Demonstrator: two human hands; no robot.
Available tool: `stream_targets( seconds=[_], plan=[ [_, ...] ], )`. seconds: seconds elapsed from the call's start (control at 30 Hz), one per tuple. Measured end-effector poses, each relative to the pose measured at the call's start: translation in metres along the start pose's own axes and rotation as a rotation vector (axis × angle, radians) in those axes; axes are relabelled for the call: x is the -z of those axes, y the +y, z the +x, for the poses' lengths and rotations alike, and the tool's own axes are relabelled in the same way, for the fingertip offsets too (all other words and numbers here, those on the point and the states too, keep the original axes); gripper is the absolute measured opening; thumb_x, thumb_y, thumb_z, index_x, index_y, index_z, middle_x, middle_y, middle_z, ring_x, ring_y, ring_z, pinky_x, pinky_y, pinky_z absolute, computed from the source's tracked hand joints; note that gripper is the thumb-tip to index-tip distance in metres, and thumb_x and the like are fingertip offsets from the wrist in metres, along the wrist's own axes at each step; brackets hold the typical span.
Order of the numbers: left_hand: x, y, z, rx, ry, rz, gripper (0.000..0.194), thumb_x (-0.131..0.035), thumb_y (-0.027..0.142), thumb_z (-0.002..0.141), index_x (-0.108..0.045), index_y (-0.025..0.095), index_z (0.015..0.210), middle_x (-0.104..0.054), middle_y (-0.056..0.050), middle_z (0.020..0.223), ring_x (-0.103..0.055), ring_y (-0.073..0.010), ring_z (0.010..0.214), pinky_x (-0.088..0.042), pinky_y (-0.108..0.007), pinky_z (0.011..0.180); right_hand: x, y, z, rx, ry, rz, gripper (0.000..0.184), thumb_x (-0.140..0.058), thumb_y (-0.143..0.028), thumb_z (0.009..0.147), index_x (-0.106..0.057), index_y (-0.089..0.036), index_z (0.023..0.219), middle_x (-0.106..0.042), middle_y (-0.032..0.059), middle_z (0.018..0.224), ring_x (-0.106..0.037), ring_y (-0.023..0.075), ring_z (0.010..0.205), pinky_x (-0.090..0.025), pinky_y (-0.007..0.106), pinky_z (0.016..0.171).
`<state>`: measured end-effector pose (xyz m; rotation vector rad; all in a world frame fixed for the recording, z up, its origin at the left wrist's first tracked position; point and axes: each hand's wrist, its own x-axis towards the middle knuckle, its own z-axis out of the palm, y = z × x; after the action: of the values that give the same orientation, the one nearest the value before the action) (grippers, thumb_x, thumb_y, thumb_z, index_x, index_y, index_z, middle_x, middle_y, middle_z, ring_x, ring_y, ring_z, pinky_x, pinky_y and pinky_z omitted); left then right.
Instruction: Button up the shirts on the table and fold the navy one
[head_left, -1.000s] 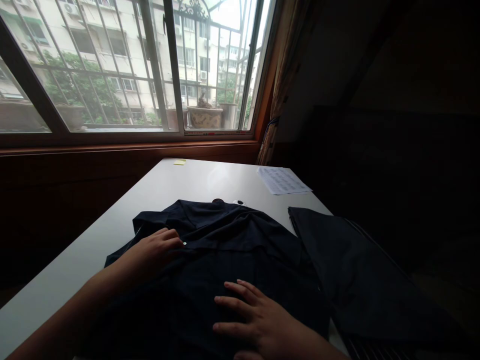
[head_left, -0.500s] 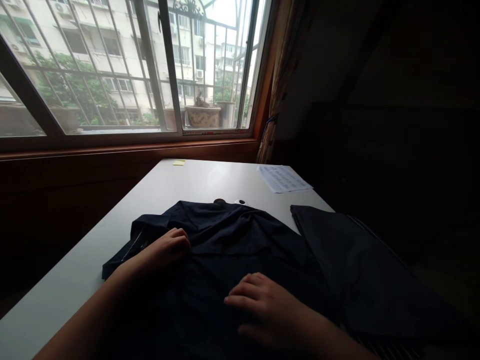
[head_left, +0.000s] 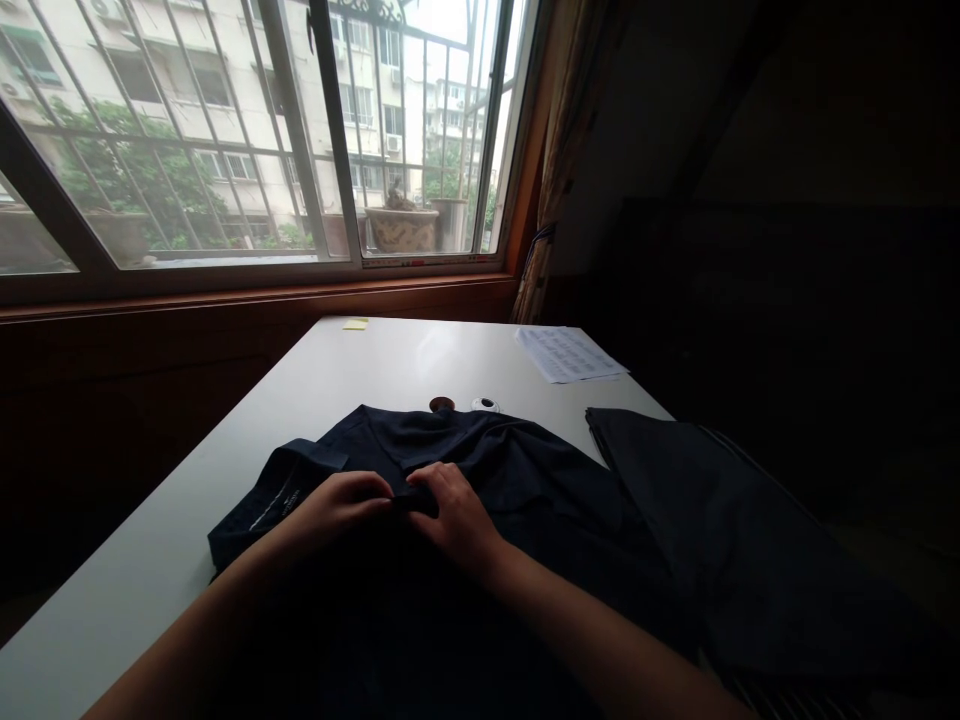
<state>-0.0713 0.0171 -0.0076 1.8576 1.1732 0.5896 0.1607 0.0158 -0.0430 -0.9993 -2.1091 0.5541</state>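
Note:
A dark navy garment (head_left: 517,460) lies spread over the near part of the white table (head_left: 247,430). Its left end has a collar-like band with a pale stitched line and small pale lettering. My left hand (head_left: 349,500) pinches a fold of the cloth near the middle. Close beside it, my right hand (head_left: 457,515) pinches the same raised fold between thumb and fingers. The lower part of the garment is lost in shadow.
To the right lies a folded dark cloth (head_left: 720,510), hanging past the table edge. Behind the garment sit a brown round object (head_left: 442,403) and a white round object (head_left: 485,404). Printed papers (head_left: 570,352) and a yellow note (head_left: 355,324) lie farther back, before the barred window (head_left: 247,140).
My right hand has moved left and away from me to meet the left hand. Both hands now grip a fold of the garment. The band at the left shows more of its lettering.

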Motion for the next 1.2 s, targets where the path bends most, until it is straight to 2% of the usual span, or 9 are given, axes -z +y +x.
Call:
stream_targets(
  seconds=[0.13,0.3,0.5,0.73,0.97,1.1,1.2],
  plan=[
    [-0.008,-0.003,0.003,0.103,-0.055,-0.189,0.041,-0.068,0.053,0.082,-0.072,0.016,0.1,-0.07,-0.005,0.093,-0.063,-0.0229,0.087,-0.049,-0.03,0.077,0.004,0.013,-0.004,-0.031,-0.04,0.07,0.023,-0.074,-0.015,0.081,-0.068,-0.023,0.101,-0.068,0.0028,0.101,-0.056,0.022,0.1,-0.044,0.038,0.093],
    [-0.013,-0.009,0.005,0.18,-0.079,-0.346,0.041,-0.071,0.052,0.08,-0.068,0.016,0.098,-0.064,-0.003,0.087,-0.059,-0.0186,0.08,-0.046,-0.027,0.071,0.006,0.015,-0.003,-0.017,-0.083,0.112,0.018,-0.075,-0.021,0.083,-0.07,-0.023,0.1,-0.066,0.0021,0.092,-0.051,0.0216,0.098,-0.043,0.037,0.091],
    [-0.012,-0.006,0.005,0.175,-0.09,-0.266,0.039,-0.068,0.052,0.082,-0.07,0.016,0.099,-0.065,-0.003,0.089,-0.059,-0.0193,0.082,-0.046,-0.028,0.073,0.007,0.013,-0.005,-0.028,-0.082,0.108,0.021,-0.076,-0.038,0.084,-0.072,-0.025,0.1,-0.063,0.0029,0.089,-0.047,0.0229,0.097,-0.041,0.039,0.091],
    [-0.014,-0.004,0.006,0.185,-0.057,-0.219,0.038,-0.069,0.051,0.082,-0.073,0.016,0.097,-0.069,-0.004,0.089,-0.062,-0.0214,0.084,-0.047,-0.029,0.074,0.006,0.015,-0.004,-0.048,-0.06,0.163,0.013,-0.081,-0.027,0.079,-0.075,-0.027,0.09,-0.062,0.0009,0.082,-0.047,0.0214,0.092,-0.044,0.036,0.088],
    [-0.014,-0.005,0.007,0.11,0.004,-0.21,0.034,-0.07,0.046,0.082,-0.068,0.018,0.101,-0.069,-0.006,0.099,-0.064,-0.0241,0.096,-0.052,-0.036,0.086,0.008,0.014,-0.004,-0.028,-0.074,0.141,0.016,-0.081,-0.031,0.078,-0.074,-0.025,0.091,-0.065,0.0015,0.083,-0.049,0.0222,0.094,-0.044,0.037,0.088],
    [-0.017,-0.008,0.008,0.052,0.053,-0.219,0.032,-0.071,0.042,0.084,-0.065,0.019,0.104,-0.069,-0.006,0.101,-0.064,-0.023,0.097,-0.052,-0.036,0.087,0.011,0.012,-0.004,-0.018,-0.095,0.138,0.017,-0.071,-0.039,0.087,-0.073,-0.023,0.093,-0.067,0.002,0.086,-0.054,0.0207,0.091,-0.041,0.037,0.088],
    [-0.021,-0.009,0.007,0.027,0.075,-0.238,0.031,-0.07,0.041,0.084,-0.064,0.019,0.106,-0.069,-0.006,0.1,-0.065,-0.0222,0.096,-0.052,-0.035,0.086,0.013,0.01,-0.003,-0.034,-0.109,0.156,0.015,-0.062,-0.033,0.095,-0.072,-0.022,0.09,-0.068,0.0005,0.086,-0.059,0.0175,0.087,-0.04,0.035,0.086]
  ],
)
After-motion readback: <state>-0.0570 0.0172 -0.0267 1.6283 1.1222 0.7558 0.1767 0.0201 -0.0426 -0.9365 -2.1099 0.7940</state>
